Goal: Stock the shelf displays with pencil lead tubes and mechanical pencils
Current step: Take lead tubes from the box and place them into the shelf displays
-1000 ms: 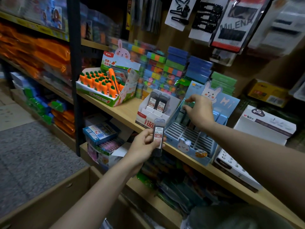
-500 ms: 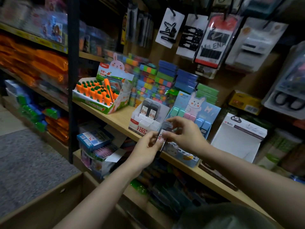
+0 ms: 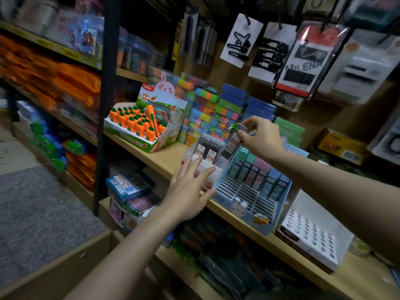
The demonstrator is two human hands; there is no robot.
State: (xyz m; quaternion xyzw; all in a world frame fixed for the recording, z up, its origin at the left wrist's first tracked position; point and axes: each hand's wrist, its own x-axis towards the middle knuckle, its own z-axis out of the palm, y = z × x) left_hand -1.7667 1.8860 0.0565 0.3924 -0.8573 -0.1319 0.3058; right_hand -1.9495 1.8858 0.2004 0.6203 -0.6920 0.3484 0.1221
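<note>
My right hand (image 3: 259,138) pinches the top of a dark pencil lead tube (image 3: 232,142) and holds it tilted above the white lead display box (image 3: 211,172). Two more dark tubes (image 3: 206,149) stand at the back of that box. My left hand (image 3: 190,189) is spread with straight fingers in front of the box, fingertips at its front edge, holding nothing. To the right, a blue bunny display tray (image 3: 246,195) holds several pastel tubes in its back rows, with empty slots in front.
A carrot-pen display box (image 3: 144,126) sits left on the wooden shelf (image 3: 164,159). Stacked coloured erasers (image 3: 216,111) stand behind. A white perforated box (image 3: 311,237) is at the right. Carded hair clips (image 3: 240,40) hang above. A lower shelf holds more stock.
The lead tube passed from my left hand to my right, which lifted it up over the white box. My left hand let go and spread out in front of the box.
</note>
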